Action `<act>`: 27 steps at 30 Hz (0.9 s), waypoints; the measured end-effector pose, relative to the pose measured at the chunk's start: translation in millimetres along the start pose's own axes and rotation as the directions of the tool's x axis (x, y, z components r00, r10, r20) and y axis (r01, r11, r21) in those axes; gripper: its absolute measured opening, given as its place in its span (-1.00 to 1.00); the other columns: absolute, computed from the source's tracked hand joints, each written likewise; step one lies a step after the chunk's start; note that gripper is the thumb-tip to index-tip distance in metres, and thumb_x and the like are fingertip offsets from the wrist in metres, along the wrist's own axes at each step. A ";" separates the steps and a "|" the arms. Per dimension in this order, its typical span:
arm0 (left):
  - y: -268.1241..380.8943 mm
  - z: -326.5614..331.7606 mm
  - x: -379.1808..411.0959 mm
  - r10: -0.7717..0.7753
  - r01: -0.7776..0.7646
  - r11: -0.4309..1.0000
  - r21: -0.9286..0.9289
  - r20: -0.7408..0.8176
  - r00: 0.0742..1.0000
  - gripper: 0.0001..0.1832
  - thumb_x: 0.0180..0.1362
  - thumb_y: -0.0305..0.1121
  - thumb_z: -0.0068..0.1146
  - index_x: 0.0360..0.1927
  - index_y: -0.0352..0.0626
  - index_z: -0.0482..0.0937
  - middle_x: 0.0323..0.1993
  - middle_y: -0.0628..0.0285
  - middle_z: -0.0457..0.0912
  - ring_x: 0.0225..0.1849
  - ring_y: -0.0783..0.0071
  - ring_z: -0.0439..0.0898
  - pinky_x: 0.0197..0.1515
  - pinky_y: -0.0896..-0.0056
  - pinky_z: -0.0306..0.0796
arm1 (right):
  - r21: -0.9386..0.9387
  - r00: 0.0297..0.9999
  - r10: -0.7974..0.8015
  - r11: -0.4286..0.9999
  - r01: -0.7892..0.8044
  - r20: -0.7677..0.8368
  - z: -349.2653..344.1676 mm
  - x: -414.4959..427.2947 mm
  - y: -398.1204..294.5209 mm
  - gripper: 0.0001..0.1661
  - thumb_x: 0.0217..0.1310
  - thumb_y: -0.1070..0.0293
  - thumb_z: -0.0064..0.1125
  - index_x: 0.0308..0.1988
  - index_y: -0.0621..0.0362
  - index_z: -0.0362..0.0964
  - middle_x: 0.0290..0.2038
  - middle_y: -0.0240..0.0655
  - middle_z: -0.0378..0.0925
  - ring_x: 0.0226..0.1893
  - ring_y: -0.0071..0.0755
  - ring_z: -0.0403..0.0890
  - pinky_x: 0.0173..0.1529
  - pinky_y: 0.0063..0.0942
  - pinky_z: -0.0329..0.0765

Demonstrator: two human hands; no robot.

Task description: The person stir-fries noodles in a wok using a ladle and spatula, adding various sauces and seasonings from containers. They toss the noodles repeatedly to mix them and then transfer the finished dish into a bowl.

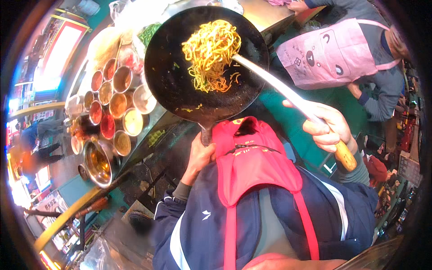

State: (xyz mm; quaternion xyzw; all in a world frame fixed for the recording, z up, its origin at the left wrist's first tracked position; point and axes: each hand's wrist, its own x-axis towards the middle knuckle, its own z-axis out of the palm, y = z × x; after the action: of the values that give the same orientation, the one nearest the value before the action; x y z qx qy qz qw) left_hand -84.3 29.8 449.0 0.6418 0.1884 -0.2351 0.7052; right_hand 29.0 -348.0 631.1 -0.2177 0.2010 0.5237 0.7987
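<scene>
A black wok (168,91) is held up before me, its bowl towards the camera. My left hand (199,152) grips the wok's short handle, close below the bowl. Fried noodles (214,50) lie in a heap in the upper middle of the wok, with a few scraps stuck lower down. My right hand (329,126) is closed around a long-handled metal ladle (276,82) with a wooden grip end. The ladle's head is hidden at the noodles' right edge. A red apron (258,172) covers my chest, just below the wok.
Several bowls of seasonings (118,105) stand on the counter at left, beside a metal pot of amber liquid (98,163). Chopped greens (148,33) lie behind the wok's left rim. A person in a pink apron (329,54) stands close at upper right. A yellow rail (67,217) runs at lower left.
</scene>
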 end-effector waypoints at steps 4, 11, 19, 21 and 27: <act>-3.0 -3.4 -12.1 0.002 -0.002 1.000 -0.019 0.041 0.999 -0.76 0.11 -0.57 0.06 -0.15 -0.28 0.35 -0.63 0.25 0.45 -0.75 0.49 0.40 -0.68 0.39 0.31 | 0.066 0.997 -0.074 0.995 0.072 0.036 9.2 -21.5 41.6 -0.38 0.63 0.20 -0.46 0.53 0.03 -0.22 -0.61 -0.45 0.17 -0.85 -0.67 0.21 -0.82 -0.53 0.30; 9.6 -7.6 -14.5 0.078 -0.080 0.996 0.048 0.050 0.996 -0.80 0.16 -0.56 0.06 -0.21 -0.22 0.29 -0.68 0.26 0.40 -0.78 0.49 0.36 -0.72 0.39 0.31 | 0.149 0.964 -0.231 0.966 0.211 0.134 18.8 -68.0 71.6 -0.29 0.65 0.13 -0.50 0.56 -0.01 -0.51 -0.59 -0.38 0.20 -0.83 -0.57 0.29 -0.77 -0.36 0.47; 12.1 19.2 -36.0 0.117 -0.117 0.992 0.053 0.010 0.993 -0.60 0.13 -0.58 0.04 0.06 -0.31 0.29 -0.72 0.27 0.42 -0.80 0.49 0.40 -0.76 0.41 0.33 | 0.077 0.908 -0.375 0.927 0.367 0.186 16.6 -149.8 102.4 -0.28 0.65 0.12 -0.52 0.55 -0.03 -0.59 -0.57 -0.36 0.22 -0.81 -0.55 0.35 -0.75 -0.38 0.51; 14.3 28.4 -44.7 0.133 -0.129 0.987 0.098 -0.031 0.991 -0.66 0.14 -0.57 0.03 0.01 -0.29 0.32 -0.72 0.27 0.42 -0.80 0.49 0.40 -0.76 0.41 0.33 | 0.049 0.889 -0.424 0.905 0.422 0.170 13.0 -171.3 112.6 -0.28 0.65 0.14 -0.52 0.55 -0.01 -0.59 -0.57 -0.35 0.22 -0.81 -0.55 0.35 -0.74 -0.38 0.53; 25.6 71.7 -101.1 0.227 -0.199 0.956 0.215 -0.115 0.967 -0.88 0.14 -0.51 -0.01 -0.24 -0.29 0.39 -0.70 0.26 0.45 -0.80 0.49 0.40 -0.75 0.42 0.32 | -0.099 0.855 -0.507 0.851 0.516 0.104 -20.0 -223.7 151.0 -0.39 0.64 0.24 -0.44 0.52 0.16 -0.13 -0.55 -0.48 0.21 -0.80 -0.70 0.29 -0.75 -0.56 0.45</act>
State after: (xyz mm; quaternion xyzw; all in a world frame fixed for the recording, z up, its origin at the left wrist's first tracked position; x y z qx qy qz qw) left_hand -154.9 -30.7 534.8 0.7414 0.1414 -0.1305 0.6429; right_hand -195.3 -472.8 716.7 -0.2929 0.0732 0.3113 0.9011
